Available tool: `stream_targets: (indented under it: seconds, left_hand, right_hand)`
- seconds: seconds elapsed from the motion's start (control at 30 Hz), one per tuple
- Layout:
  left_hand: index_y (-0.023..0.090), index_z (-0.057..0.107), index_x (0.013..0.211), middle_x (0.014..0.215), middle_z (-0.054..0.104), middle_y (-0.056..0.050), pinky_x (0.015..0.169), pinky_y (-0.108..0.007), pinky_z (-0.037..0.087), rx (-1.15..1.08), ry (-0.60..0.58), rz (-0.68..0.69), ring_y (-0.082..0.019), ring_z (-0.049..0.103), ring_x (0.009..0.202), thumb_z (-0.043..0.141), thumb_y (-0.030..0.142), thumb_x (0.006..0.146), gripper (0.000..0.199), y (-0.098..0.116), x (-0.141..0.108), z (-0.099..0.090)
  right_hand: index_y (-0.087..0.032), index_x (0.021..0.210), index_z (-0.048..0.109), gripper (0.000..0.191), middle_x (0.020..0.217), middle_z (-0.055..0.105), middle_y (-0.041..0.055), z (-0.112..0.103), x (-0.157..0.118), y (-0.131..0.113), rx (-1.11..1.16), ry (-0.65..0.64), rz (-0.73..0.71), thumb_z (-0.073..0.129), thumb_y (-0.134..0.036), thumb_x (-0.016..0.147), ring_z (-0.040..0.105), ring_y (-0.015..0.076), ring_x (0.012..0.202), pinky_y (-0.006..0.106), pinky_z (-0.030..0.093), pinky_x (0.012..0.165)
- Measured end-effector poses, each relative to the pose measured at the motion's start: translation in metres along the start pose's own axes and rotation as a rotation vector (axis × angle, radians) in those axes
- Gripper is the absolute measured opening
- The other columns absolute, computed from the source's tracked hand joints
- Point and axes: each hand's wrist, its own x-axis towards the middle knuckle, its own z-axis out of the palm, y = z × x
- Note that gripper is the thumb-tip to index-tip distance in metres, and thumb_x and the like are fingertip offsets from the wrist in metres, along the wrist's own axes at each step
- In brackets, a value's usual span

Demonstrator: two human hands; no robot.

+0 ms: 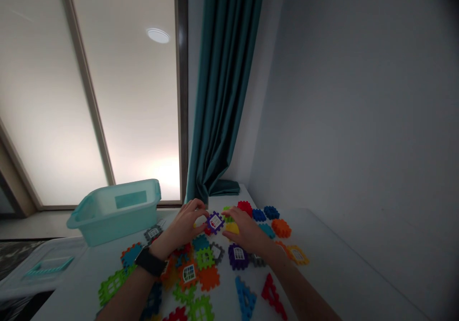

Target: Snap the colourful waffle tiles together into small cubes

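Note:
A purple toothed piece with a white window pattern is held up over the table between both hands. My left hand, below a dark wristwatch, pinches its left edge between thumb and fingers. On the other side, my right hand has its thumb and fingers apart close to the piece's right edge, with nothing visibly gripped. Beneath and around the hands lie a yellow piece, a grey piece, a green piece and an orange window piece.
A teal bin stands at the back left, beside a clear lid. Stacks of red, blue and orange pieces sit at the back right. Blue and red triangles lie in front on the white table.

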Motion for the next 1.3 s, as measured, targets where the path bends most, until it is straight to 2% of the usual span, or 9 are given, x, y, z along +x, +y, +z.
stream_targets:
  seconds: [0.2, 0.43, 0.63, 0.7, 0.8, 0.9, 1.1, 1.3]
  left_hand:
    - [0.028, 0.069, 0.11, 0.114, 0.057, -0.004, 0.098, -0.04, 0.046, 0.064, -0.126, 0.045, -0.024, 0.057, 0.109, 0.066, 0.023, 0.09, 0.021, 0.003, -0.001, 0.001]
    - [0.03, 0.068, 0.114, 0.112, 0.058, -0.003, 0.094, -0.037, 0.047, 0.085, -0.141, 0.082, -0.023, 0.059, 0.106, 0.066, 0.021, 0.09, 0.026, 0.01, -0.001, -0.004]
    - [0.026, 0.067, 0.107, 0.111, 0.059, -0.003, 0.094, -0.038, 0.047, 0.058, -0.085, 0.055, -0.023, 0.061, 0.105, 0.059, 0.02, 0.093, 0.017, 0.009, 0.0, -0.002]
    - [0.025, 0.066, 0.108, 0.112, 0.06, -0.004, 0.094, -0.039, 0.047, 0.043, -0.071, 0.039, -0.024, 0.061, 0.107, 0.061, 0.024, 0.092, 0.017, 0.011, 0.0, -0.003]
    - [0.024, 0.061, 0.117, 0.116, 0.06, -0.006, 0.094, -0.04, 0.048, 0.022, -0.072, 0.022, -0.026, 0.06, 0.108, 0.071, 0.034, 0.085, 0.035, 0.015, 0.0, -0.005]
    - [0.023, 0.058, 0.12, 0.118, 0.06, -0.007, 0.094, -0.042, 0.047, 0.022, -0.08, -0.003, -0.028, 0.06, 0.108, 0.077, 0.033, 0.079, 0.046, 0.016, 0.001, -0.005]
    - [0.022, 0.062, 0.103, 0.111, 0.06, -0.005, 0.091, -0.038, 0.049, -0.007, -0.041, 0.005, -0.025, 0.062, 0.103, 0.069, 0.028, 0.085, 0.02, 0.013, 0.001, -0.004]
    - [0.023, 0.064, 0.102, 0.109, 0.06, -0.004, 0.089, -0.035, 0.05, -0.023, -0.031, 0.031, -0.023, 0.062, 0.101, 0.062, 0.027, 0.09, 0.013, 0.011, 0.0, -0.004]
  right_hand:
    - [-0.025, 0.138, 0.05, 0.057, 0.137, 0.056, 0.0081, -0.004, -0.004, -0.003, -0.007, -0.132, 0.011, 0.07, -0.029, 0.085, 0.049, 0.0269, 0.131, 0.043, 0.039, 0.111]
    - [-0.027, 0.131, 0.055, 0.056, 0.128, 0.061, 0.0059, -0.004, -0.006, -0.007, -0.028, -0.123, -0.045, 0.075, -0.021, 0.079, 0.055, 0.027, 0.122, 0.044, 0.044, 0.106]
    - [-0.024, 0.124, 0.057, 0.048, 0.127, 0.06, 0.0069, -0.002, -0.004, -0.003, -0.063, -0.065, -0.042, 0.076, -0.023, 0.08, 0.057, 0.0269, 0.119, 0.043, 0.047, 0.102]
    - [-0.022, 0.12, 0.058, 0.044, 0.124, 0.06, 0.0078, -0.001, -0.003, -0.002, -0.077, -0.025, -0.052, 0.076, -0.023, 0.08, 0.057, 0.0272, 0.118, 0.044, 0.048, 0.102]
    - [-0.02, 0.116, 0.058, 0.041, 0.119, 0.061, 0.0086, -0.001, -0.002, -0.003, -0.091, 0.046, -0.076, 0.076, -0.022, 0.08, 0.059, 0.0271, 0.113, 0.043, 0.05, 0.099]
    - [-0.018, 0.115, 0.056, 0.039, 0.115, 0.061, 0.0091, -0.001, -0.001, -0.005, -0.1, 0.093, -0.084, 0.074, -0.021, 0.08, 0.06, 0.0266, 0.109, 0.042, 0.052, 0.095]
    - [-0.02, 0.114, 0.055, 0.04, 0.113, 0.061, 0.0085, 0.001, -0.002, -0.005, -0.118, 0.14, -0.084, 0.075, -0.023, 0.08, 0.061, 0.0269, 0.105, 0.043, 0.052, 0.091]
    - [-0.021, 0.114, 0.056, 0.038, 0.112, 0.062, 0.0078, 0.0, -0.003, -0.003, -0.133, 0.132, -0.072, 0.076, -0.027, 0.082, 0.062, 0.0267, 0.104, 0.042, 0.053, 0.089]
